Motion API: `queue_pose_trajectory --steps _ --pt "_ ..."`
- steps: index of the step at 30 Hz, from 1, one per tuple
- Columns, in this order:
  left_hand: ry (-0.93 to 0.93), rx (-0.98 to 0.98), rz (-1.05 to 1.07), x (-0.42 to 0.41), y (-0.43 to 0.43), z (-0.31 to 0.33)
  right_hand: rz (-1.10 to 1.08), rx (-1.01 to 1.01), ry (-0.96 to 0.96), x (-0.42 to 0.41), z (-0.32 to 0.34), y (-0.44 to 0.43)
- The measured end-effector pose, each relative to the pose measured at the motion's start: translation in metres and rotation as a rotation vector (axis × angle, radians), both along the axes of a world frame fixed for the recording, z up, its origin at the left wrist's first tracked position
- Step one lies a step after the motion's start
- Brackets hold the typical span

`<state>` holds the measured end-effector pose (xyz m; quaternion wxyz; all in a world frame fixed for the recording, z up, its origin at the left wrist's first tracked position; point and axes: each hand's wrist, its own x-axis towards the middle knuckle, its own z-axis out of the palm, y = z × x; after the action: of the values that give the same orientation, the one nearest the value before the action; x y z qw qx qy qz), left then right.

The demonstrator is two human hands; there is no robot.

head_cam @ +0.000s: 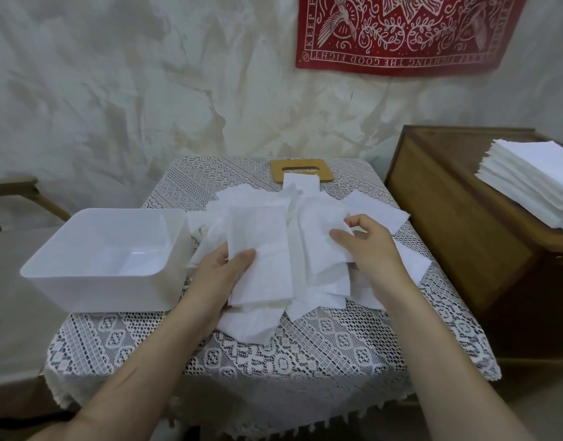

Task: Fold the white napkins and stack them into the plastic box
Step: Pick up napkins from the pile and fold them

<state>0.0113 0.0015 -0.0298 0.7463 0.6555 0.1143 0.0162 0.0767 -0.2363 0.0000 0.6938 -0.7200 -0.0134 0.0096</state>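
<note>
A loose heap of white napkins (308, 218) lies in the middle of the lace-covered table (273, 354). My left hand (221, 272) grips a folded white napkin (261, 253) by its left edge, thumb on top, just above the heap. My right hand (369, 246) pinches the edge of another napkin (324, 237) from the pile, to the right of the folded one. The white plastic box (102, 259) stands open and empty at the table's left side, beside my left hand.
A wooden lid with a slot (300, 173) lies at the table's far edge, partly under a napkin. A wooden cabinet (464, 218) stands to the right, bearing a neat stack of white napkins (534, 183). A red bandana (401, 33) hangs on the wall.
</note>
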Motion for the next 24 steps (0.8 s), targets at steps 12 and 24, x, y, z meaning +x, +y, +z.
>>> queue_pose_trajectory --steps 12,24 --pt "-0.002 -0.011 -0.002 0.001 0.000 -0.001 0.103 -0.385 0.120 0.000 -0.012 -0.005" --pt "-0.007 -0.033 -0.006 0.000 0.000 0.000 -0.089 -0.562 -0.212 0.002 0.005 -0.012"
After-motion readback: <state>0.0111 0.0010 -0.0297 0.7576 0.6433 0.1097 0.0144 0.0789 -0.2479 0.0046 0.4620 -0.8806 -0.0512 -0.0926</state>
